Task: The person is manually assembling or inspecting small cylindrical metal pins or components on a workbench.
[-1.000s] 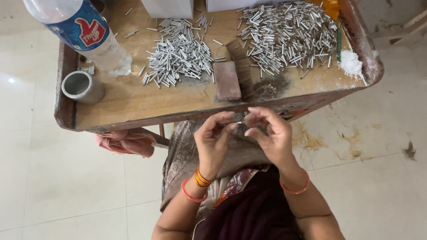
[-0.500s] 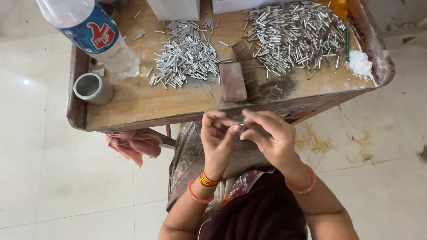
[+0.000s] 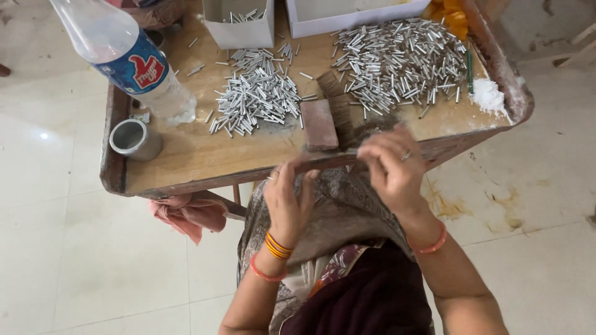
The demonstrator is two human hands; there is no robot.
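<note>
Silver tubes (image 3: 397, 62) are gleaming on the tan wooden surface (image 3: 205, 155); a pink cloth (image 3: 189, 214) is showing below; orange bangles (image 3: 277, 245) are glowing.

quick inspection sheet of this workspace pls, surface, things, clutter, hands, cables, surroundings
surface: worn wooden table with raised rim
job's things: two heaps of small metal tubes; one thin tube between the hands
clutter: plastic bottle, metal cup, brush, white powder, two white boxes
hands: left hand and right hand raised at table edge
cables: nothing seen
surroundings: pale tiled floor, pink cloth under table
</note>
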